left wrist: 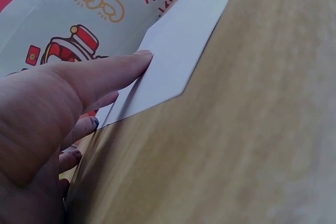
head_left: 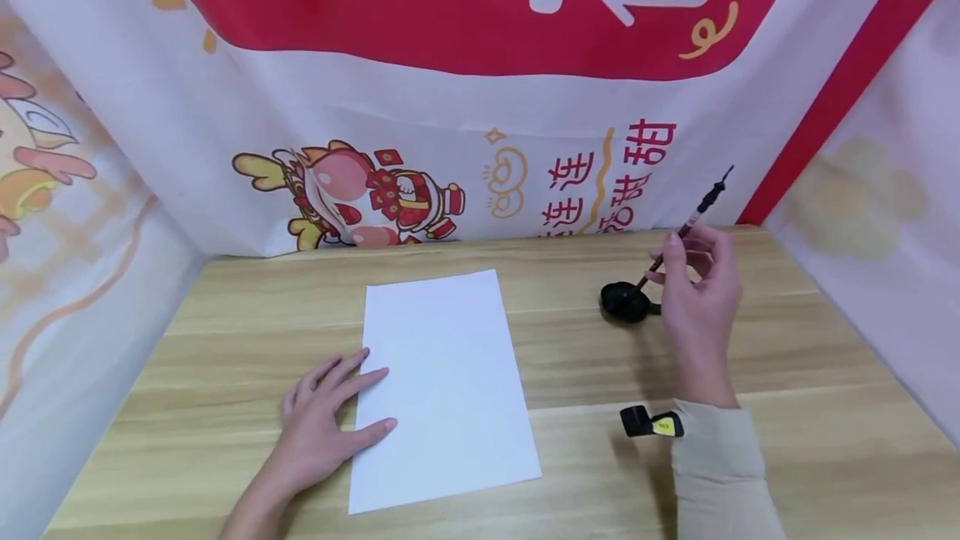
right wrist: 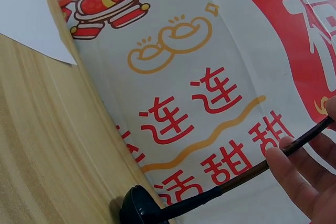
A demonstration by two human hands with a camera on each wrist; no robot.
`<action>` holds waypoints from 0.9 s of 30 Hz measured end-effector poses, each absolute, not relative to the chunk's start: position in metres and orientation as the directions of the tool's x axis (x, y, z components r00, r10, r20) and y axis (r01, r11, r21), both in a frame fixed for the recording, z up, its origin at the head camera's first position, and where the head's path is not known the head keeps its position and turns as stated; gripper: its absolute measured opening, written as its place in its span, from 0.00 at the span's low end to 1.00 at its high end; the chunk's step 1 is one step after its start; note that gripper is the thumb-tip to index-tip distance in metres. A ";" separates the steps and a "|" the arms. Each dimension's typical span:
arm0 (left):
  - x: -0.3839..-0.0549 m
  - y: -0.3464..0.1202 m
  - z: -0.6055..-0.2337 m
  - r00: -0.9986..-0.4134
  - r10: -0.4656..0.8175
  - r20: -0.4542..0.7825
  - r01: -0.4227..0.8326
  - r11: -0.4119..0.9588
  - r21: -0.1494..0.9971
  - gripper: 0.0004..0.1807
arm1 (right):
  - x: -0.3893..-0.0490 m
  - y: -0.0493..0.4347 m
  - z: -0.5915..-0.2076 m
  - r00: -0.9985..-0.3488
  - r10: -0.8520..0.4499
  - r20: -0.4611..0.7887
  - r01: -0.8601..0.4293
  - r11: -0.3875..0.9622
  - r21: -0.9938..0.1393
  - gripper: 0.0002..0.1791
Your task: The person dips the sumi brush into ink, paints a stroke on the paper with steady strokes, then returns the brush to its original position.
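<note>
A blank white sheet of paper [head_left: 442,390] lies on the wooden table. My left hand [head_left: 322,419] rests at its left edge, fingers spread, with the thumb and fingertips touching the paper. In the left wrist view the thumb [left wrist: 113,74] reaches over the sheet [left wrist: 168,51]. My right hand [head_left: 701,290] holds a dark writing brush [head_left: 686,227] between thumb and fingers. The brush slants, its lower end in a small black ink dish [head_left: 624,303]. In the right wrist view the brush [right wrist: 247,174] runs down into the dish [right wrist: 137,205]; its tip is hidden inside.
Behind the wooden table [head_left: 570,457] hangs a white and red printed cloth [head_left: 480,132] with cartoon figures and red characters. More printed cloth stands along the left and right sides. A black device with a yellow label [head_left: 663,424] sits at my right cuff.
</note>
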State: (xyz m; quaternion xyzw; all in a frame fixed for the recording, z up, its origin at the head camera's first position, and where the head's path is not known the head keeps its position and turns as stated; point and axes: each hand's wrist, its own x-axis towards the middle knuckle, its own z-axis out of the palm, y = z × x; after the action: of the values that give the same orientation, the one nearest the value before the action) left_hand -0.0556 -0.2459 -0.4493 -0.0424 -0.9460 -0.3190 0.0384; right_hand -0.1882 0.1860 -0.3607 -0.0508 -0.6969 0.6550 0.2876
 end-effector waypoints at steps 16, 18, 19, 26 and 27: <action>-0.056 -0.248 -0.450 -0.996 0.052 0.073 0.085 0.787 0.611 0.36 | -0.184 0.184 -0.365 -0.791 0.469 0.392 -0.301 0.258 -0.918 0.17; -0.056 -0.248 -0.449 -0.996 0.049 0.074 0.084 0.785 0.614 0.36 | -0.184 0.184 -0.364 -0.788 0.470 0.397 -0.298 0.274 -0.915 0.18; -0.055 -0.248 -0.448 -0.996 0.048 0.074 0.083 0.784 0.616 0.36 | -0.184 0.183 -0.363 -0.787 0.471 0.399 -0.293 0.283 -0.913 0.18; -0.054 -0.248 -0.448 -0.995 0.051 0.081 0.090 0.783 0.616 0.36 | -0.181 0.181 -0.361 -0.759 0.488 0.430 -0.306 0.316 -0.898 0.16; -0.054 -0.248 -0.448 -0.995 0.052 0.082 0.091 0.781 0.617 0.36 | -0.181 0.181 -0.360 -0.754 0.488 0.440 -0.315 0.320 -0.894 0.16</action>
State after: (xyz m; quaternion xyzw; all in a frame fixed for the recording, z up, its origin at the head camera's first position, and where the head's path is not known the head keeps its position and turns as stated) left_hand -0.0541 -0.2480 -0.4477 -0.0378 -0.9433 -0.3284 0.0301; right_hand -0.1813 0.1806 -0.3601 -0.0590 -0.7349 0.5803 0.3460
